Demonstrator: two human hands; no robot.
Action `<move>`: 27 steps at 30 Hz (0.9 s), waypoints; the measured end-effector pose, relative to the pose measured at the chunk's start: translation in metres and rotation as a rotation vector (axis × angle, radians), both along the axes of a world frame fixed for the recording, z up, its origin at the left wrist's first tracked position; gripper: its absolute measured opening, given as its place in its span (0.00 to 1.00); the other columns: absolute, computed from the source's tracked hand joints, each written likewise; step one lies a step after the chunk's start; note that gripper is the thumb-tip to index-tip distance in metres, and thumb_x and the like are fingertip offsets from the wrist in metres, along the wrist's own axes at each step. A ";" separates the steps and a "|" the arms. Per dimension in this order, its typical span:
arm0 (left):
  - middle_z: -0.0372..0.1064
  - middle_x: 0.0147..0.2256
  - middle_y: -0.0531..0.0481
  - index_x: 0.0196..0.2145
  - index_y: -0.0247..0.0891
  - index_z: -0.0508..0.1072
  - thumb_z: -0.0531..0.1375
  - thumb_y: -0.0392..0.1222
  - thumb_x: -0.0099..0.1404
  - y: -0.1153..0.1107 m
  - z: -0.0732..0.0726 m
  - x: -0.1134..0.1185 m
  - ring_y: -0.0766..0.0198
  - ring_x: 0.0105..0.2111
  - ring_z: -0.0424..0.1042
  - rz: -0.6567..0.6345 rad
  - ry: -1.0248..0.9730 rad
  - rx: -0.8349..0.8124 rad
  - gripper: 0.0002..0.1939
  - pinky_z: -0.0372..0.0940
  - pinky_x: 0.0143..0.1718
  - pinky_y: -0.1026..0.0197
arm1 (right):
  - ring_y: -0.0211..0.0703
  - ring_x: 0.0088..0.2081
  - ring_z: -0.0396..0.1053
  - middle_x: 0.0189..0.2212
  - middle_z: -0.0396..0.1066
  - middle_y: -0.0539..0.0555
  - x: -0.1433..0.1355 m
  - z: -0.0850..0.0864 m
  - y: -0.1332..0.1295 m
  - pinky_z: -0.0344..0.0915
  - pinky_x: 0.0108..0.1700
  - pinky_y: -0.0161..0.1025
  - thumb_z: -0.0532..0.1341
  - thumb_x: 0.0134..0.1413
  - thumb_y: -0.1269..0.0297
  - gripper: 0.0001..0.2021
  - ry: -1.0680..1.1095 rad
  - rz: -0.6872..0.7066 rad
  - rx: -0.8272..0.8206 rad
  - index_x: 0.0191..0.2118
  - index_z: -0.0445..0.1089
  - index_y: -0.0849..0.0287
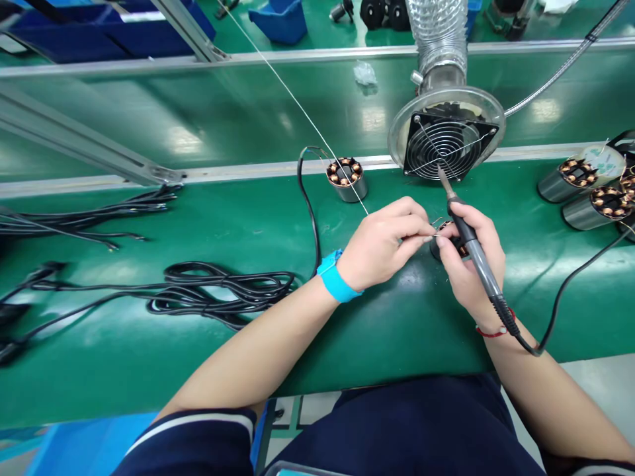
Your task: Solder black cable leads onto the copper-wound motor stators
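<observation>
My right hand holds a soldering iron, its tip pointing up and away toward the fan. The thumb and a finger of that hand also meet at a thin wire end. My left hand, with a blue band at the wrist, is closed in a pinch on a thin wire at the same spot. A thin pale strand runs from the upper left down to my left hand. Just beneath the fingertips is a motor stator with copper windings, mostly hidden by my right hand.
Another stator, wired to a black cable, stands behind my left hand. A fume extractor fan hangs ahead. More stators stand at right. Coiled black cable and cut cables lie at left.
</observation>
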State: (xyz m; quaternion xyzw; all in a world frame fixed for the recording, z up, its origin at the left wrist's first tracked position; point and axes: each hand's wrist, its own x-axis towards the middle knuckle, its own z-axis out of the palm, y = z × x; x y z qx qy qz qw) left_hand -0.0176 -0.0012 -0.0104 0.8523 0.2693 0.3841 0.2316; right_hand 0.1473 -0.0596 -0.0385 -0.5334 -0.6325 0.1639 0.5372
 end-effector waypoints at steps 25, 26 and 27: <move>0.67 0.31 0.51 0.28 0.36 0.71 0.57 0.27 0.59 -0.011 -0.014 0.015 0.66 0.31 0.65 0.222 0.008 -0.223 0.07 0.63 0.35 0.63 | 0.42 0.35 0.74 0.37 0.74 0.50 0.020 -0.005 0.012 0.72 0.43 0.43 0.58 0.60 0.67 0.20 -0.138 -0.015 0.023 0.58 0.63 0.51; 0.67 0.30 0.51 0.28 0.36 0.71 0.57 0.28 0.60 -0.012 -0.015 0.017 0.67 0.30 0.65 0.225 -0.012 -0.237 0.06 0.63 0.34 0.63 | 0.42 0.36 0.74 0.37 0.74 0.50 0.017 -0.007 0.013 0.73 0.44 0.43 0.58 0.60 0.67 0.20 -0.128 -0.027 0.042 0.57 0.63 0.52; 0.67 0.30 0.52 0.28 0.36 0.71 0.57 0.28 0.60 -0.012 -0.015 0.018 0.67 0.30 0.64 0.228 -0.028 -0.252 0.06 0.63 0.34 0.63 | 0.42 0.36 0.74 0.37 0.74 0.51 0.016 -0.008 0.013 0.73 0.44 0.43 0.58 0.60 0.67 0.20 -0.138 -0.024 0.055 0.57 0.63 0.52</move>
